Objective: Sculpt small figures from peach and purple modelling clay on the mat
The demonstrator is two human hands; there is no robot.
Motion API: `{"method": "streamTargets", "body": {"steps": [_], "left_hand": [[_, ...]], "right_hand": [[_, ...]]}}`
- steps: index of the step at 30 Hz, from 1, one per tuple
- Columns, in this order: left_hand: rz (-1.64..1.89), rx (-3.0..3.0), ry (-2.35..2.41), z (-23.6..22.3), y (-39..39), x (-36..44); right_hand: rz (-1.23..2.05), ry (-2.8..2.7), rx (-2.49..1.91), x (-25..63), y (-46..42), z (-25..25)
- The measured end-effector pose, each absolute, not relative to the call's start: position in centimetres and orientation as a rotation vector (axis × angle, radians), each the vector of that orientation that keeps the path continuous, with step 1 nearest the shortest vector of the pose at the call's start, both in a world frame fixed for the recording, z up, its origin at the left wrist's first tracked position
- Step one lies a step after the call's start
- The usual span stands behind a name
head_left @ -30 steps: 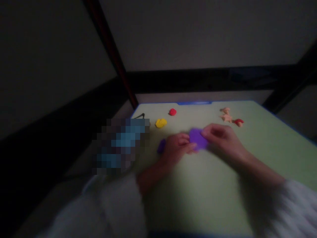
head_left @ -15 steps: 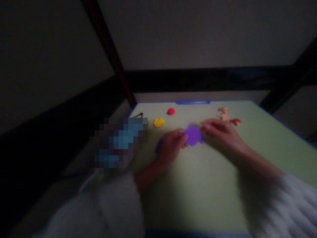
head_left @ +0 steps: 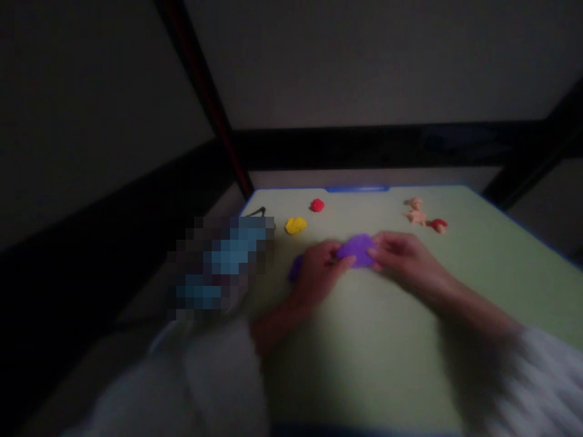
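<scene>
A flattened piece of purple modelling clay is stretched between my two hands above the table. My left hand pinches its left edge, thumb in front. On the opposite edge, my right hand grips it between thumb and fingers. Another purple lump lies on the table, partly hidden behind my left hand. Beyond my hands sit a yellow lump and a smaller red lump.
The pale green tabletop has a blue edge. At its far right lie several peach-coloured shaped pieces and a red-and-peach piece. A blurred-out blue object is at the left edge.
My right hand has come in to the left and taken hold of the purple clay's right edge. The clay has tilted and looks flatter from here; my left hand keeps its grip.
</scene>
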State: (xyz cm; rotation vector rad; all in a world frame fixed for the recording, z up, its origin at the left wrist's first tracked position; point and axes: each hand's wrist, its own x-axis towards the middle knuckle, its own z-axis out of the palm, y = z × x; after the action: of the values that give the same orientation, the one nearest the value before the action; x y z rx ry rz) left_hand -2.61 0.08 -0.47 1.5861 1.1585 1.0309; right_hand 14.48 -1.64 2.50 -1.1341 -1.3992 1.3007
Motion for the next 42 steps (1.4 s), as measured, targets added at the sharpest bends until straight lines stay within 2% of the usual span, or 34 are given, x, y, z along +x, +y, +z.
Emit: {"method": "streamTargets", "body": {"steps": [12,18,22,34,42], "left_hand": [[0.951,1.368,0.921,-0.1,-0.6,-2.5],[0.990,1.420,0.909,0.3,-0.5,-2.4],[1.071,1.401,0.904,0.6,-0.6,-2.2],[1.207,1.309,0.872,0.6,-0.7,-2.3],[1.179,1.287,0.956,0.1,-0.6,-1.9]], "right_hand": [[1.251,-1.780,-0.973,15.3,-1.9,2.6],[1.096,-1.705,-1.139,15.1,-1.8,2.9],[1.165,-1.569,-1.214,14.6,-1.8,3.0],[1.125,-1.568,-1.097,14.6,-1.8,2.7],[0.908,-1.555,-1.061,14.2,-1.6,1.9]]}}
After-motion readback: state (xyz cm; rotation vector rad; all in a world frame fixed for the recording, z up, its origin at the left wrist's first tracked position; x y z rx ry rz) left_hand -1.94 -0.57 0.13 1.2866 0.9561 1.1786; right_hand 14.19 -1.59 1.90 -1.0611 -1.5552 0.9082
